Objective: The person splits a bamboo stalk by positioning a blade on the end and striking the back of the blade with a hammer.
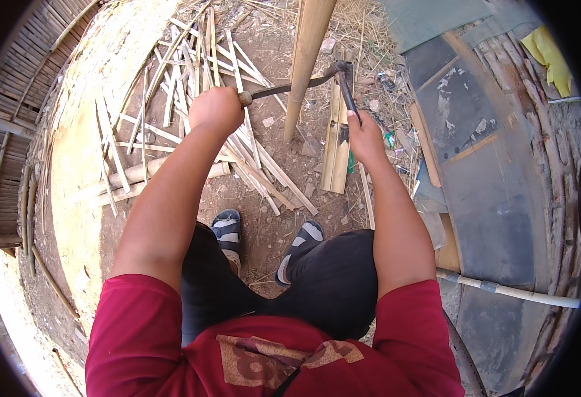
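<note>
My left hand [216, 112] is closed round the wooden handle of a long dark-bladed knife [270, 91]. The blade runs to the right across an upright bamboo pole [301, 73] and shows on both sides of it; how deep it sits in the bamboo I cannot tell. In my right hand [368, 137] is a hammer [348, 92], gripped by its dark handle. The hammer's head is up at the blade's tip, and whether the two touch is unclear. Split bamboo pieces [335, 155] lie on the ground beyond my right foot.
Many thin bamboo strips [178, 86] are heaped at the far left, over a thicker bamboo length [131, 173]. A woven bamboo wall [12, 79] stands left. To the right are dark boards [482, 172], a white pipe [535, 298] and a yellow cloth-like piece [547, 56].
</note>
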Available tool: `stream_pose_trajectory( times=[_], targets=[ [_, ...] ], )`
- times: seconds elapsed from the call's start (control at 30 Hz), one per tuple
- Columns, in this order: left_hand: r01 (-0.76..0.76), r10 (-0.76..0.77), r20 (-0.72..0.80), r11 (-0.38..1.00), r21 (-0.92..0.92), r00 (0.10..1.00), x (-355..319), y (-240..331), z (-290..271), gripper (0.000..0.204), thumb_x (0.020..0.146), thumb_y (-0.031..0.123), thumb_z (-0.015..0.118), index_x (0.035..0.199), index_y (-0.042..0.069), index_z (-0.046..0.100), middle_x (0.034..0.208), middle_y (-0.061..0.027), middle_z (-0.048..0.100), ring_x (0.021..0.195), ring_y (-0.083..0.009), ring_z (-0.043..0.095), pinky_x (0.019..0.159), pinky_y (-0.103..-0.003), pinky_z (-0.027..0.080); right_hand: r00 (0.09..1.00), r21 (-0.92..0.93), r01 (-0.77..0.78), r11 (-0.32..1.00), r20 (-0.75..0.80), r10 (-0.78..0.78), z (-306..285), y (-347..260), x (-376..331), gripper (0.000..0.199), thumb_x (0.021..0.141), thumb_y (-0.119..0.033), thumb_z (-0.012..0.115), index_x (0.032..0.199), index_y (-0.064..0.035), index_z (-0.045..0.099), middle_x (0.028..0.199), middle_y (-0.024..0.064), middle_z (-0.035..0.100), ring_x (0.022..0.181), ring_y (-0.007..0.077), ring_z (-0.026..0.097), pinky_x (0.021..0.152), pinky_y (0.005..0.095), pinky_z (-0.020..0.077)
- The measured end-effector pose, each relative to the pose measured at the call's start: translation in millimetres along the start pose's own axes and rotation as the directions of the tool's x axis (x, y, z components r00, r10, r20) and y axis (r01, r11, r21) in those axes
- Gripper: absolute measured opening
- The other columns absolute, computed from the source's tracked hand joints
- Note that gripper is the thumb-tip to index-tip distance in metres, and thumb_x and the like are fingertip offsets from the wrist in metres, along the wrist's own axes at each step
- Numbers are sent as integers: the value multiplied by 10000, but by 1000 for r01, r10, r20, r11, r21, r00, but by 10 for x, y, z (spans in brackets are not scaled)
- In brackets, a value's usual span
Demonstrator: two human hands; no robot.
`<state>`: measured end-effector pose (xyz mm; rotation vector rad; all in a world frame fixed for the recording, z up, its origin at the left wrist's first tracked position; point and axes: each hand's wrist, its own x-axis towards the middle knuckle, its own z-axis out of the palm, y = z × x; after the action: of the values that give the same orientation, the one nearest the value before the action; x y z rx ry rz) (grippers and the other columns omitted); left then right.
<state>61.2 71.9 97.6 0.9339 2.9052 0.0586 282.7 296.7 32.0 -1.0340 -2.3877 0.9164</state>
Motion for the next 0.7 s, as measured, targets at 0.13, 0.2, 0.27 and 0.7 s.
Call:
stream_pose_trajectory(
  times=[0.13, 0.2, 0.27, 0.7],
  targets=[
    [-8, 8, -12, 1000, 24, 1000, -52, -28, -63, 261, 937, 295, 630, 1071, 100, 740, 1005, -154, 762, 958, -337, 740, 848, -470, 594, 993, 220, 17, 975, -119, 9, -339, -350, 32, 451, 1065, -447, 493, 1071, -21, 640, 883, 223, 687, 870, 396, 683, 803, 460, 508],
    [-13, 13, -11, 1000, 12, 1000, -86, -31, -44, 255, 909, 249, 635, 1082, 93, 739, 1008, -155, 764, 963, -338, 741, 846, -467, 598, 998, 178, 10, 984, -63, 1, -250, -305, -21, 470, 1060, -459, 498, 1052, -9, 634, 876, 228, 678, 869, 412, 669, 806, 470, 500],
    [-20, 20, 3, 1000, 23, 1000, -44, -6, -67, 251, 913, 253, 634, 1082, 101, 740, 1009, -150, 764, 963, -340, 741, 848, -471, 596, 996, -6, 10, 1000, 93, -10, -87, -87, -13, 461, 1068, -444, 490, 1043, -4, 628, 850, 221, 664, 839, 406, 654, 791, 472, 494],
    [-10, 10, 1, 1000, -4, 1000, -28, -54, -55, 270, 947, 317, 635, 1085, 111, 742, 1028, -148, 762, 966, -330, 738, 850, -461, 593, 987, 69, -89, 994, 137, 79, -227, -337, -36, 456, 1076, -463, 488, 1093, -23, 606, 838, 176, 658, 820, 327, 658, 774, 436, 496]
  ],
)
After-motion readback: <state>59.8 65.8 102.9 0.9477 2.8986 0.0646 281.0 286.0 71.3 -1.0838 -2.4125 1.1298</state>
